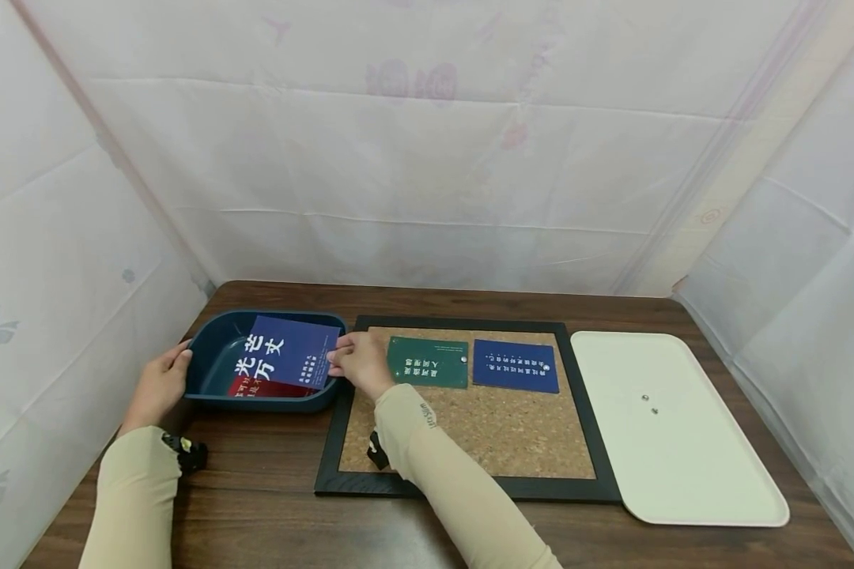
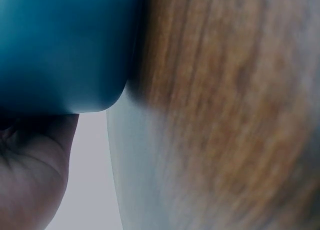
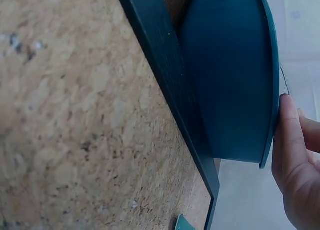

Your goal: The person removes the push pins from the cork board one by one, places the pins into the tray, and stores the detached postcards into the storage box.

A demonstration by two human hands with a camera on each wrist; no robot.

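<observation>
Card [image 1: 285,352] in blue, printed with white characters, lies tilted across the teal bin [image 1: 217,348], its right edge over the rim at 3 o'clock. The right hand [image 1: 359,363] pinches that edge, grip narrow on the card. It looks thin, light and slightly bendy, likely to flex or slide if held loosely; the free edge is the sensible hold. The left hand [image 1: 158,387] steadies the bin's wall at 9 o'clock, fingers on the rim. A corkboard [image 1: 470,431] sits beside it on the worktop [image 1: 256,498].

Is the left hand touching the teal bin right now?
Touching. The head view shows the left hand wrapped on the teal bin at its left rim.
</observation>
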